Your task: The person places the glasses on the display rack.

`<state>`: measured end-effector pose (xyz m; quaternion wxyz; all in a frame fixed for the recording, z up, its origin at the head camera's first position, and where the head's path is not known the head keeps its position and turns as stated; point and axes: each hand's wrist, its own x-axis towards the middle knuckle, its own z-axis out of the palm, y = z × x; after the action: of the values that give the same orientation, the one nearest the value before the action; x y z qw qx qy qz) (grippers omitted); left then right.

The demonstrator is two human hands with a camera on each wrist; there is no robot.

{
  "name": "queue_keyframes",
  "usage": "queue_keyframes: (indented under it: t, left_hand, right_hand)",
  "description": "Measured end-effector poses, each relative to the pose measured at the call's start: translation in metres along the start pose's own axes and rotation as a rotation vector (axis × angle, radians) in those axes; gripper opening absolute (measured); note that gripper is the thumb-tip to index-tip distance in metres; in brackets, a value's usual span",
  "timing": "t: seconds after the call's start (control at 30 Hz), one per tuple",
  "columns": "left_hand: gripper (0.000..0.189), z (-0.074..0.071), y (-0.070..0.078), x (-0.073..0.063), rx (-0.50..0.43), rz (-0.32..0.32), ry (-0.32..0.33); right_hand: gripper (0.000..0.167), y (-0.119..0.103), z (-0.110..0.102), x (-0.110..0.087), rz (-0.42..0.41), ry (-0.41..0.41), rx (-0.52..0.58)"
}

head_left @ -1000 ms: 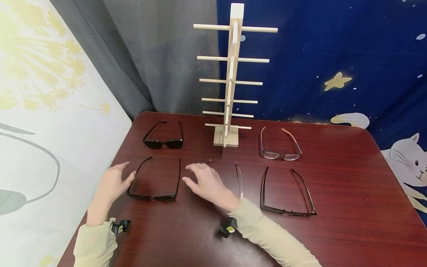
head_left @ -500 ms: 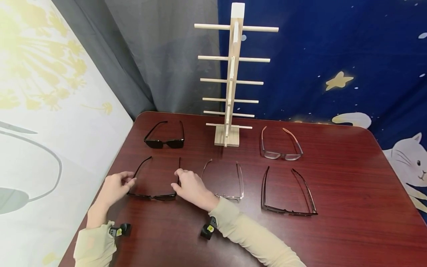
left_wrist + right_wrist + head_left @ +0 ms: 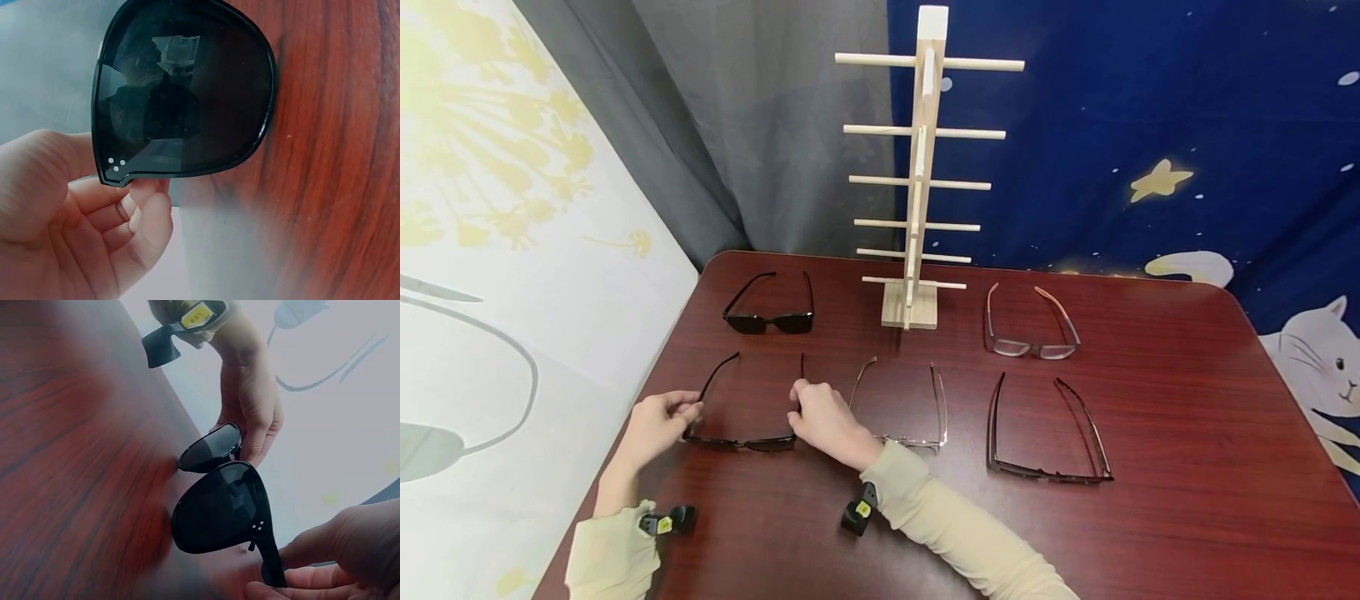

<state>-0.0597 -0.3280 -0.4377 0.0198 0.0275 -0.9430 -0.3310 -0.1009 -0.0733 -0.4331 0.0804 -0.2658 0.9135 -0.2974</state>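
Black sunglasses (image 3: 770, 444) stand on the table with temples spread, lenses toward the person. My left hand (image 3: 658, 427) pinches the left temple near its hinge. On the other side, my right hand (image 3: 831, 423) pinches the right temple, covering part of it. The left wrist view shows one dark lens (image 3: 187, 94) with small silver dots at its corner, my left fingers curled behind. Both lenses appear in the right wrist view, the nearer lens (image 3: 215, 509) beside my right thumb and fingers. Just right of my right hand lie thin metal-rimmed eyeglasses (image 3: 943, 408), partly hidden by the wrist.
Another pair of black sunglasses (image 3: 769, 323) lies farther back on the left. A wooden peg rack (image 3: 922, 158) stands at the table's back. To the right are grey-and-orange eyeglasses (image 3: 1033, 350) and dark-framed glasses (image 3: 1051, 477). Curtains hang behind the dark red table (image 3: 1187, 400).
My right hand has moved left, off the metal-rimmed eyeglasses, and taken the sunglasses' right temple. My left fingers have curled in and taken the left temple. The sunglasses have hardly moved.
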Motion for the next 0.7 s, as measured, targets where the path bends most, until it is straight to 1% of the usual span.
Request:
queue_keyframes:
  t: [0.1, 0.2, 0.33, 0.47, 0.7]
  left_hand:
    - [0.03, -0.001, 0.0, -0.001, -0.075, -0.052, -0.041]
    - [0.032, -0.002, 0.0, -0.003, -0.151, -0.079, -0.062]
    - [0.034, -0.004, 0.002, -0.006, -0.23, -0.071, -0.057]
    - [0.035, -0.009, 0.009, -0.008, -0.302, -0.066, -0.045]
    - [0.042, -0.013, 0.022, -0.007, -0.419, -0.091, -0.063]
  right_hand:
    - [0.015, 0.001, -0.001, 0.0, 0.001, 0.016, 0.038]
    - [0.015, 0.002, -0.002, -0.002, 0.0, 0.034, 0.096]
    - [0.015, 0.005, -0.005, -0.005, -0.016, 0.095, 0.184]
    - [0.017, 0.007, -0.013, -0.008, -0.054, 0.169, 0.286]
    - [0.019, 0.01, -0.029, -0.017, -0.064, 0.212, 0.472]
